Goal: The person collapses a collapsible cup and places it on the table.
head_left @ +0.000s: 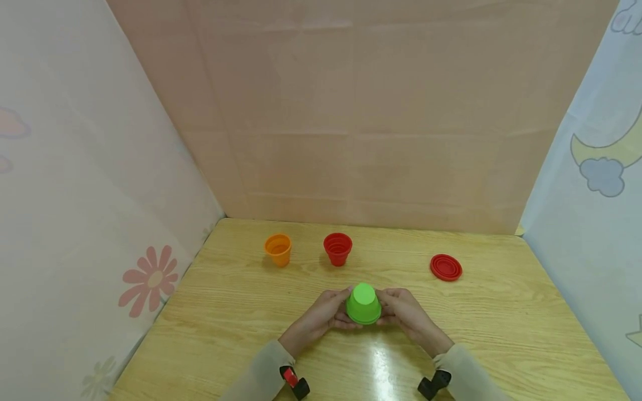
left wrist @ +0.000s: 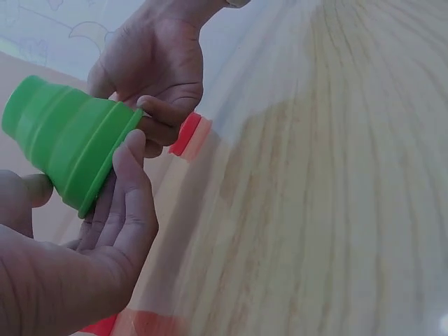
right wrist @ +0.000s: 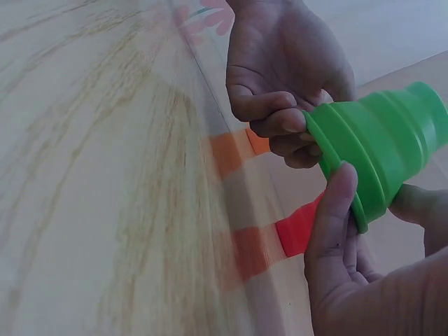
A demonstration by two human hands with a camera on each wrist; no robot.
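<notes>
A green collapsible cup (head_left: 363,304) is held above the table between both hands, its base turned up and its rim down. In both wrist views its stepped wall is pulled out to full height. My left hand (head_left: 328,312) grips the cup from the left, with fingers (left wrist: 136,182) at the rim and the thumb on the wall. From the other side my right hand (head_left: 405,316) holds it in the same way, fingertips (right wrist: 341,183) at the rim. The cup's inside is hidden.
Toward the back left of the wooden table (head_left: 225,312) stand an orange cup (head_left: 278,250) and a red cup (head_left: 338,249), both upright and extended. Further right lies a flat, collapsed red cup (head_left: 446,268). Cloth panels enclose the table's back and sides.
</notes>
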